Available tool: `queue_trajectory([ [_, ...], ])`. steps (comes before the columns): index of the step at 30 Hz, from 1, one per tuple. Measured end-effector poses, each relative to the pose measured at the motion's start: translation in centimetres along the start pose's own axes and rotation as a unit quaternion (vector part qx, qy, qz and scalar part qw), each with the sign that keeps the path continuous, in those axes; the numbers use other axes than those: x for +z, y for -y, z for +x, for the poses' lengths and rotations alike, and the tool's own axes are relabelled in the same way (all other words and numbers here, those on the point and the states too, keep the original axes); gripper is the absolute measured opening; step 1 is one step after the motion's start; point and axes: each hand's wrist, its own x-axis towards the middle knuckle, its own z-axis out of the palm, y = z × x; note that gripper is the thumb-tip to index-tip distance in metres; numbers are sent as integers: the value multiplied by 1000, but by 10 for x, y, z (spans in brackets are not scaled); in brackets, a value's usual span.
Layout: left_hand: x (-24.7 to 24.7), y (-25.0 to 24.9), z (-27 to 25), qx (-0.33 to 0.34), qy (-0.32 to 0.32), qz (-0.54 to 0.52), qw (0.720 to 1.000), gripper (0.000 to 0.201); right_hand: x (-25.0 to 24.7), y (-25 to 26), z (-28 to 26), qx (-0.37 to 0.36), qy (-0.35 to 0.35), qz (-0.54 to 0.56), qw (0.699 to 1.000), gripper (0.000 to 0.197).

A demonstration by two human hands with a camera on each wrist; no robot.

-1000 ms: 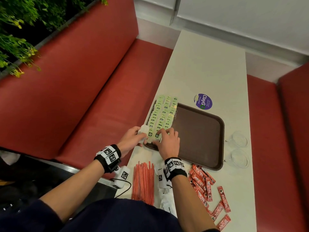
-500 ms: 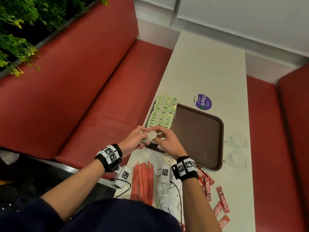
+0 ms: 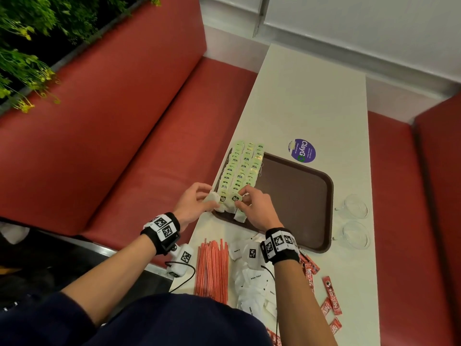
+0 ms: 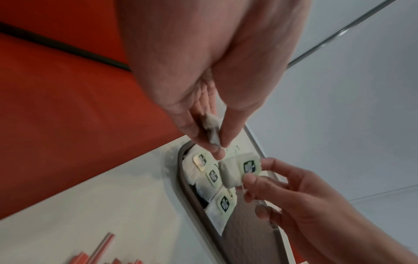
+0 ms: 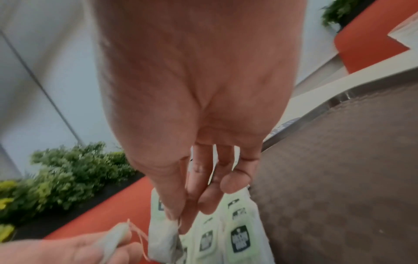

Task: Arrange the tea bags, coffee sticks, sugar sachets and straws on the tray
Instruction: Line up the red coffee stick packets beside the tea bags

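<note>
The left hand [image 4: 203,110] pinched one tea bag [image 4: 211,128]; the right hand [image 4: 300,200] pinched another [image 4: 239,168]. Their strings looked likely to tangle and could have dragged the rows [image 3: 240,168] askew on the tray [image 3: 299,196].

Not much to read here. The round purple sticker [image 3: 302,150] on the table [image 3: 311,101] says "ClayGO" in white, plus some smaller print too tiny to make out. A few white sugar sachets [image 3: 257,283] say "White Sugar". The red coffee sticks [image 3: 331,295] look like "NESCAFE". The tea bags [image 3: 243,168] have green tags with a dark logo, unreadable. The wrist bands [image 3: 280,242] only carry black-and-white square marker codes.
</note>
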Motion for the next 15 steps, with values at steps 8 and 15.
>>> queue_trajectory([
  [8, -5, 3, -1, 22, -2, 9, 1000, 24, 18, -3, 6, 29, 84, -120, 989, 29],
  [15, -4, -4, -2, 15, -21, -26, 999, 32, 20, 5, 3, 23, 39, -173, 984, 32],
])
